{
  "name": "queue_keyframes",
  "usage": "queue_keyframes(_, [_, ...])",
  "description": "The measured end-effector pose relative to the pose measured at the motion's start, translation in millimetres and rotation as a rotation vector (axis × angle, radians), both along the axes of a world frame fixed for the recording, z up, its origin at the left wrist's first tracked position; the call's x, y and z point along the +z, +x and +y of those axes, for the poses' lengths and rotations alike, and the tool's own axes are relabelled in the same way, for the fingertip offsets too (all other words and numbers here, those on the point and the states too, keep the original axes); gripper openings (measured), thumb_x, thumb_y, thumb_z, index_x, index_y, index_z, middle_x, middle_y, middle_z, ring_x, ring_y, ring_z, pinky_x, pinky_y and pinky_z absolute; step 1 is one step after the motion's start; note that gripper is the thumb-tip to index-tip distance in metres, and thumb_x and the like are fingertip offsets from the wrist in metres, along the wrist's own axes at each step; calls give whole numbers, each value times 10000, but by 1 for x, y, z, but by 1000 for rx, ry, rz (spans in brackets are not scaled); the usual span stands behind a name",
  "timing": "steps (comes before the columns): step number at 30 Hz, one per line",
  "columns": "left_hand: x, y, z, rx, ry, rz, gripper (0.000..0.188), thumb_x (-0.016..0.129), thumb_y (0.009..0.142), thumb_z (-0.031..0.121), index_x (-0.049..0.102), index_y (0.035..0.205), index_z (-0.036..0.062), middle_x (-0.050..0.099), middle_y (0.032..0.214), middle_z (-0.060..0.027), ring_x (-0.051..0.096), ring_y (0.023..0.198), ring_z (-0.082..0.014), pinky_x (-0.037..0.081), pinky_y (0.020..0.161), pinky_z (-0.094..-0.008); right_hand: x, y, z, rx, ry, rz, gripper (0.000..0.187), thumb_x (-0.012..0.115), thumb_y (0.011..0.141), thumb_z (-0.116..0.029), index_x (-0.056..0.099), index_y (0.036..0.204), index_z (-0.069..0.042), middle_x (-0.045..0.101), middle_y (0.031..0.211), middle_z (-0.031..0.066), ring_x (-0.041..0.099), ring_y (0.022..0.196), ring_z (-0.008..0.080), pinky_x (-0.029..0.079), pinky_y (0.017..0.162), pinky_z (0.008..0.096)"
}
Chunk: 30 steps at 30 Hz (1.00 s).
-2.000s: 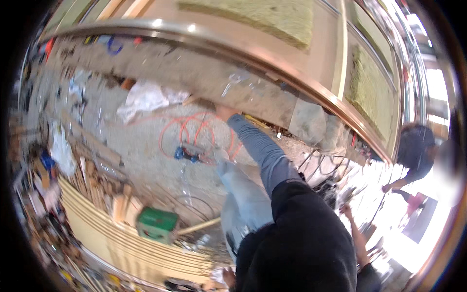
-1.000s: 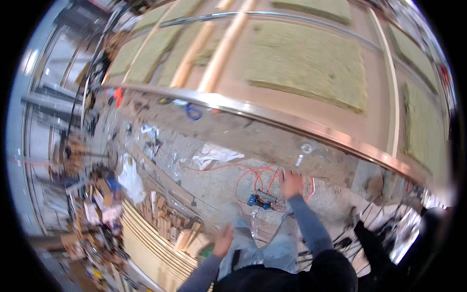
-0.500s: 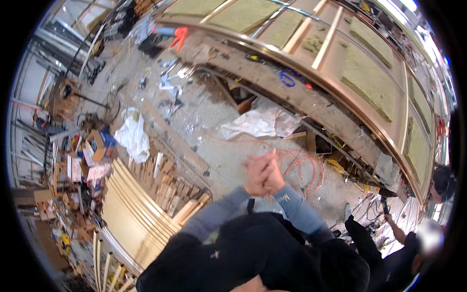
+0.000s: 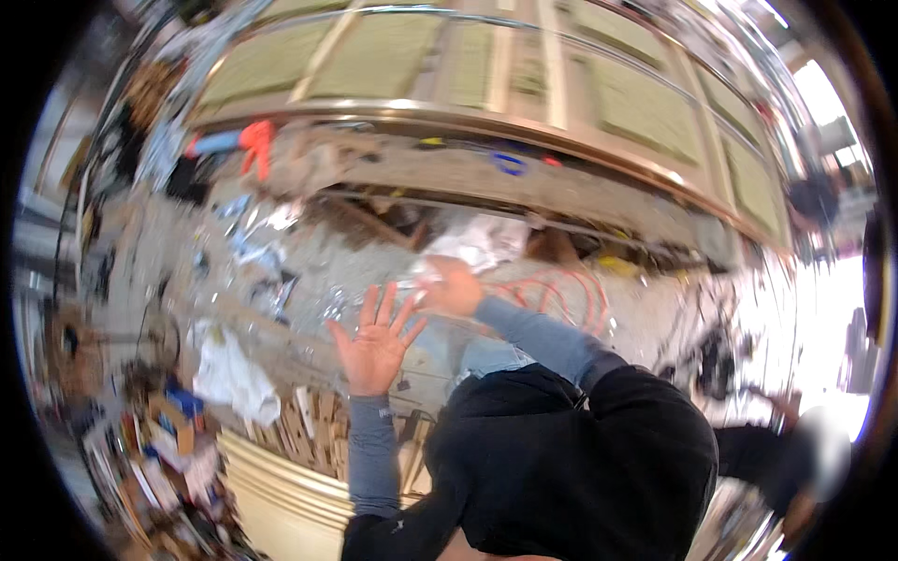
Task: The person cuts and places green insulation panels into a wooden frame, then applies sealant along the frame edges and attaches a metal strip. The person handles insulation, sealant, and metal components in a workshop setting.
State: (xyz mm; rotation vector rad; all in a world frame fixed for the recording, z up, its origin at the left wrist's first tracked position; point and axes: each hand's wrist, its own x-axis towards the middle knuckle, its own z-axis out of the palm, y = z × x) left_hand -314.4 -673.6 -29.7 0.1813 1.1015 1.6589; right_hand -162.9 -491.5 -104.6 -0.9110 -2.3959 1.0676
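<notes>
My left hand (image 4: 374, 344) is raised over the floor with its palm toward me and its fingers spread, holding nothing. To its right, and a little higher, is my right hand (image 4: 453, 288). Its fingers are smeared by motion, and I cannot tell whether anything is in them. The two hands are close together, with the right fingertips near the left ones. Behind the right hand, a white crumpled sheet (image 4: 479, 241) lies on the floor below a long workbench edge (image 4: 449, 173).
A framed panel with greenish insulation slabs (image 4: 379, 61) lies across the bench. An orange-and-blue tool (image 4: 255, 145) rests at its left end. Orange hose (image 4: 589, 299) coils on the floor. Stacked cream boards (image 4: 281, 491) and wood offcuts (image 4: 323, 425) stand lower left. Another person (image 4: 781, 467) is at right.
My hands were clasped together and have come apart. The left has moved left and opened; the right has moved up and left. The whole view has turned.
</notes>
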Motion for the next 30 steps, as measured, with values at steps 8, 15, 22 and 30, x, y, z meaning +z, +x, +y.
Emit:
queue_keyframes(8, [-33, -215, -160, -646, -1287, 1671, 762, 693, 972, 478, 457, 1570, 69, 557, 1486, -266, 534, 1364, -434, 418, 1148, -483, 42, -328, 58, -26, -751, 415, 682, 776, 965, -318, 522, 1438, 103, 636, 1405, 218, 621, 1281, 251, 490, 1079, 358])
queue_keyframes(15, [-59, -313, -278, 173, -1159, 523, 682, 681, 995, 425, 536, 1459, -52, 622, 1399, -271, 606, 1294, -396, 484, 1078, -460, -36, -577, 214, -575, -826, 240, 450, 852, 859, -227, 663, 1173, 34, 706, 966, 98, 666, 782, 197, 544, 668, 386])
queue_keyframes(22, [-145, -448, -320, 94, -1220, 479, 656, 671, 1009, 402, 549, 1411, -102, 650, 1354, -281, 628, 1277, -361, 494, 1060, -418, -48, -615, 211, -855, -884, 462, 233, 791, 869, -68, 663, 1062, -41, 667, 863, 51, 617, 640, 194, 531, 586, 356])
queue_keyframes(30, [-99, -782, -120, 19, -670, 832, 626, 688, 1017, 373, 548, 1426, -80, 663, 1350, -252, 645, 1264, -325, 484, 1077, -399, -33, -594, 223, -447, -1761, 621, 177, 668, 1011, -262, 638, 913, -118, 458, 596, -59, 429, 525, 114, 361, 495, 306])
